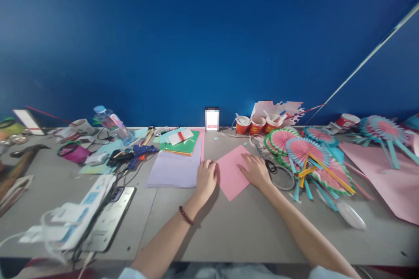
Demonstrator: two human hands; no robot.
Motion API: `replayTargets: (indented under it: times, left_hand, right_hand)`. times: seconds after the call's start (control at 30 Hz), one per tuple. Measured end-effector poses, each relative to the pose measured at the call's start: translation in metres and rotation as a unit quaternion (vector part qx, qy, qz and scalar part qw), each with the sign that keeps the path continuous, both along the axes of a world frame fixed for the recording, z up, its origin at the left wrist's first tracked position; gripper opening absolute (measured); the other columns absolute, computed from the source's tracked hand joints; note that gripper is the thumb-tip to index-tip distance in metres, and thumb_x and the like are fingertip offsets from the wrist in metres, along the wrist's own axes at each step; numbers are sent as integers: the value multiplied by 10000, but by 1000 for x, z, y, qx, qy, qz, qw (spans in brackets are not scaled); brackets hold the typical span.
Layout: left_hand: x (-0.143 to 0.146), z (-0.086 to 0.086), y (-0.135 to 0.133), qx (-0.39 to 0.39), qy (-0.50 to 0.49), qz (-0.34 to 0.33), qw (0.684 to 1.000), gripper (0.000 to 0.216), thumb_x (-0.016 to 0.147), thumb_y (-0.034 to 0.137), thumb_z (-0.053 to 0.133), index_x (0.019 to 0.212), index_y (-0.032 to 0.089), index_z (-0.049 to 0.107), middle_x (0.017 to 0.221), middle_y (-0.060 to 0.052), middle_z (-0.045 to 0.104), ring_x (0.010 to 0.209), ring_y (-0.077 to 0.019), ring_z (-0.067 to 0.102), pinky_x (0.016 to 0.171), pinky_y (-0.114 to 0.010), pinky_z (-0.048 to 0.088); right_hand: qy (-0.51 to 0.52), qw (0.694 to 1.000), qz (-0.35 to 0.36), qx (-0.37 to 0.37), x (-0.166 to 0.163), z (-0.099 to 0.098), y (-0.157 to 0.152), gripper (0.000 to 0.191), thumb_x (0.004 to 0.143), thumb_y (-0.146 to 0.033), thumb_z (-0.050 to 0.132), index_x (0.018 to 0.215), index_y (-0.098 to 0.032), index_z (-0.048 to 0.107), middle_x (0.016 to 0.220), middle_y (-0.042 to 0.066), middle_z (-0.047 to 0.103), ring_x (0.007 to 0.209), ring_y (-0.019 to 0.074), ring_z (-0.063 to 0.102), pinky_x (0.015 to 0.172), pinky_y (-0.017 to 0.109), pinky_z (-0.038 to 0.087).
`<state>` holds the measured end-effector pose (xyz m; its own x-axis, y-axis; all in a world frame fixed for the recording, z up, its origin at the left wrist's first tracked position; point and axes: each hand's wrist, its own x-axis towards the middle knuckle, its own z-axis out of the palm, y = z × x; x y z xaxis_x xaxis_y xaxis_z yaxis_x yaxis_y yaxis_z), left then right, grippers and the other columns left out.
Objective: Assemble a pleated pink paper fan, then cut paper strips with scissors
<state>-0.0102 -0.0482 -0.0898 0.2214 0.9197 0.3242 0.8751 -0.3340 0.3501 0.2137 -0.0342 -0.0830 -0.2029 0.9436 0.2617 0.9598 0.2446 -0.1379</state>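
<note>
While the right hand (257,171) lies flat on the right part of the pink sheet (231,178), fingers spread and clutching nothing, the left hand (207,176) curls in at that sheet's left corner, and whether its fingers pinch the paper, it's impossible to tell! The pink sheet itself sits between the 2 hands, turned at an angle on the grey table (222,235), a corner pointing at the person. A beaded bracelet (186,215) rings the left wrist.

Just left of the pink sheet, past the left hand, it's purple paper (173,170), with green paper (191,141) on top! Close on the sheet's right, beside the right hand, come black-handled scissors (271,165) and a grey ring (293,179); further right, a bright heap of pleated paper fans (306,150). Beyond the sheet, off to its right, 3 red cups (257,126) line up near the blue wall (196,52).

Swing out left of the sheet: a blue glue gun (142,153), a clear bottle (114,125) behind it, a phone (109,222) beside a white power strip (90,207), and, farthest from the sheet, a hammer (19,168).
</note>
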Motion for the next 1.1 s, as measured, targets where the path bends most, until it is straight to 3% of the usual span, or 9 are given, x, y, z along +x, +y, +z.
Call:
replayTargets:
  times: [0.27,0.4,0.53,0.87,0.97,1.1]
  left_hand:
    - [6,1,-4,19,-14,-4,1000,295,853,340,589,1110,199,557,1016,-73,581,992,-254,535,858,-391,438]
    - [6,-2,-4,8,5,-7,1000,440,826,463,612,1163,188,545,1045,-82,569,1010,-273,526,873,-412,426]
    - [7,-5,-4,16,26,-8,999,572,789,556,619,1204,169,544,1077,-108,552,1018,-288,522,881,-424,425]
    - [7,-7,-4,17,-21,-10,1000,518,795,510,638,1184,176,568,1132,-126,574,1047,-303,529,899,-455,427]
    - [6,-5,-1,6,-69,-9,998,428,817,419,644,1164,176,584,1092,-120,629,1059,-300,562,902,-454,442]
    - [0,5,6,-49,-169,-30,984,246,857,222,587,1099,198,621,1002,-76,687,938,-220,639,850,-375,494]
  right_hand:
    - [-3,1000,7,11,-7,-5,-2,483,885,-487,484,1238,-172,582,1228,130,626,1078,293,546,902,405,398]
    - [25,999,-30,29,-6,-15,-1,588,845,-519,528,1308,-157,521,1339,167,538,1219,327,472,973,442,373]
    - [64,998,-4,26,-3,-20,2,612,836,-493,544,1333,-140,490,1295,180,576,1214,328,502,998,464,380]
    - [191,981,34,13,0,-13,5,514,811,-367,585,1295,-208,514,1197,132,650,1081,308,614,905,458,488]
    - [270,961,53,4,3,-10,6,525,782,-353,620,1278,-209,523,1199,126,646,1069,281,626,912,431,495]
    - [335,939,82,-17,9,-2,7,558,753,-350,657,1275,-199,529,1209,134,631,1013,248,644,868,389,518]
